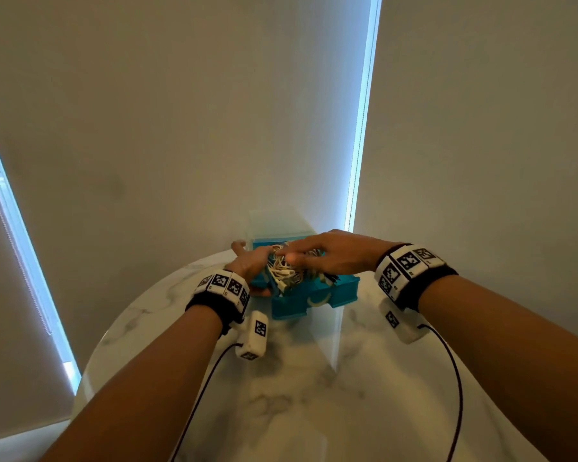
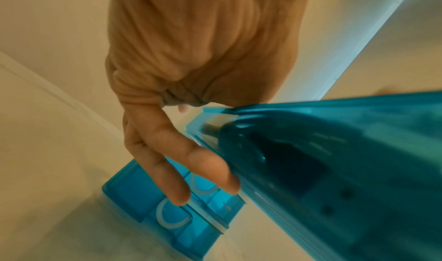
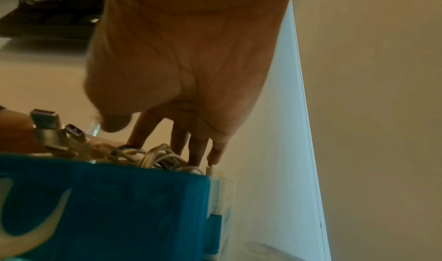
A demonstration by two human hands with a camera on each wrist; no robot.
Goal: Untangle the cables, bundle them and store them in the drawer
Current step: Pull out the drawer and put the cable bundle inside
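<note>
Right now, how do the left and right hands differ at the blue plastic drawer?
Left hand sits beside the translucent blue plastic drawer, fingers straight along its outer wall. Right hand is above it, fingers straight down on the tangled white cables. Both look open, gripping nothing.

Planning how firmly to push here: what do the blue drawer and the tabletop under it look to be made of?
The blue drawer looks like translucent moulded plastic with a glossy finish: light passes through its walls in the left wrist view. The tabletop looks like polished marble or a marble-look surface: white with grey veining and a sheen that mirrors the bright window strip. Real stone or laminate cannot be told.
</note>
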